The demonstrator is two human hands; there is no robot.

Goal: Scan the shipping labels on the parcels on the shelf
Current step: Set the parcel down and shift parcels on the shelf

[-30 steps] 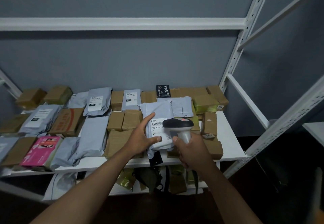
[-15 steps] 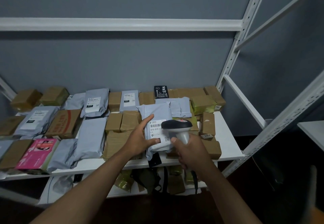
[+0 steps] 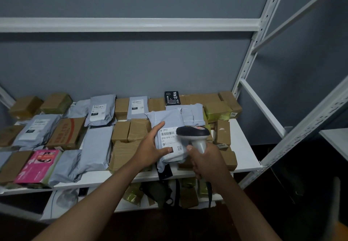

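While your left hand [image 3: 150, 147] grips the grey parcel [image 3: 167, 122] above the shelf [image 3: 243, 146], your right hand [image 3: 208, 162] is wrapped around the scanner [image 3: 194, 133], touching its label [image 3: 170, 140].

"010-010-L30" on held grey parcel's label [image 3: 170, 140], "010" on rear mailer label [image 3: 98, 110], "231" on neighbouring mailer label [image 3: 136, 105]

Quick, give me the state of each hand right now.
Left hand: closed on the grey mailer bag, thumb on its shipping label.
Right hand: closed around the barcode scanner handle.
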